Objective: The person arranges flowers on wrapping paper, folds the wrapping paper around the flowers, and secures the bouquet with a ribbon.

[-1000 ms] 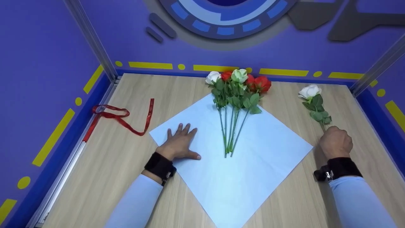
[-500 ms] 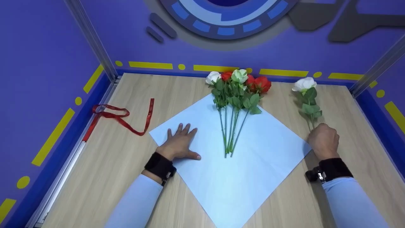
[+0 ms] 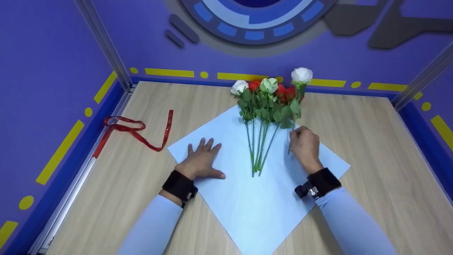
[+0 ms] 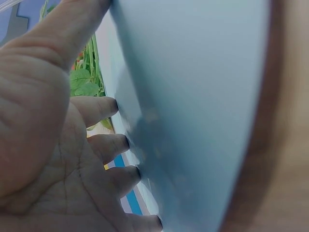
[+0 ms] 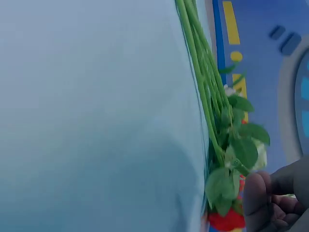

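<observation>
In the head view a light blue square sheet (image 3: 262, 205) lies cornerwise on the table. My left hand (image 3: 201, 162) rests on its left corner, fingers spread; the left wrist view shows the fingertips (image 4: 123, 142) touching the sheet. A white rose (image 3: 302, 75) stands tilted up in my right hand (image 3: 305, 144), which pinches its stem over the sheet's right part. The right wrist view shows thumb and fingers closed at the stem. Just left of it lies a bunch of red and white roses (image 3: 263, 117), stems pointing toward me and heads past the sheet's far corner.
A red ribbon (image 3: 138, 131) lies loosely looped on the wooden table (image 3: 141, 198) at the left. Blue panels (image 3: 219, 53) with yellow marks stand behind and at both sides, with metal posts (image 3: 106, 46) in the corners.
My right hand has carried the white rose leftward from the table's right side to beside the bunch. The rose is more upright now. My left hand has stayed in place.
</observation>
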Action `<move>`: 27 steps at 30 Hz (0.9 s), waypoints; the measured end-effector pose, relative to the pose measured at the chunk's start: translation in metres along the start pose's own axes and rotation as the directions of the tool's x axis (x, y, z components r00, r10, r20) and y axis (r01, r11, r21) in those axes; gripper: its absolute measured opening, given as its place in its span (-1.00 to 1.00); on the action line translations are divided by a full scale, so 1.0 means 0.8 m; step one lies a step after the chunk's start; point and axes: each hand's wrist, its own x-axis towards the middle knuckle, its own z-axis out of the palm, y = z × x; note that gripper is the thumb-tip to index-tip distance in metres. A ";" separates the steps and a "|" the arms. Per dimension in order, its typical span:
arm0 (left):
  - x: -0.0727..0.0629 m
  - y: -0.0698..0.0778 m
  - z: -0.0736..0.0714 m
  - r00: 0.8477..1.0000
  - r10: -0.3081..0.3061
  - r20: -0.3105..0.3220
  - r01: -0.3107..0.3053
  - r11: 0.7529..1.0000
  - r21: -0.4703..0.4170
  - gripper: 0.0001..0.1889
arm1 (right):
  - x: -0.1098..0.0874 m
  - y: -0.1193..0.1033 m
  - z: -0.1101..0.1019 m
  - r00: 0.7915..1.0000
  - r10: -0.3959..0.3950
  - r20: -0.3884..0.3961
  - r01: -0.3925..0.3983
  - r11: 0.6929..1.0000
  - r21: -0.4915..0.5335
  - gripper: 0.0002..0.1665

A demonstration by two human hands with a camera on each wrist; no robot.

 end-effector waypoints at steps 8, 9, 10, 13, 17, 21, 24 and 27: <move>0.001 -0.001 0.002 1.000 0.007 -0.003 -0.007 1.000 -0.002 0.20 | -0.007 -0.041 0.043 0.999 -0.011 0.045 0.009 0.999 0.047 -0.71; 0.001 -0.001 0.002 1.000 0.006 -0.004 -0.006 1.000 -0.001 0.20 | -0.007 -0.043 0.046 0.999 -0.002 0.050 -0.001 0.999 0.050 -0.68; 0.001 -0.001 0.002 1.000 0.005 -0.004 -0.005 1.000 -0.002 0.20 | -0.006 -0.045 0.049 0.999 0.004 0.054 -0.007 0.999 0.051 -0.65; 0.001 -0.001 0.002 1.000 0.002 -0.003 -0.002 1.000 0.005 0.20 | -0.004 -0.047 0.056 0.997 0.016 0.072 -0.018 0.999 0.037 -0.54; 0.002 -0.001 0.001 1.000 0.005 -0.008 -0.005 1.000 0.017 0.19 | -0.005 -0.049 0.063 0.993 0.016 0.114 -0.018 1.000 0.017 -0.44; 0.002 -0.001 0.001 1.000 0.000 -0.008 0.000 1.000 0.020 0.20 | -0.006 -0.050 0.068 0.984 0.013 0.180 -0.012 1.000 -0.007 -0.45; 0.002 0.000 0.001 1.000 -0.001 -0.002 0.001 1.000 0.020 0.20 | -0.006 -0.051 0.069 0.978 0.016 0.209 -0.008 0.999 -0.040 -0.45; 0.001 0.000 0.000 1.000 0.001 0.001 -0.001 1.000 0.017 0.20 | -0.006 -0.050 0.070 0.976 0.009 0.218 0.008 0.997 -0.077 -0.45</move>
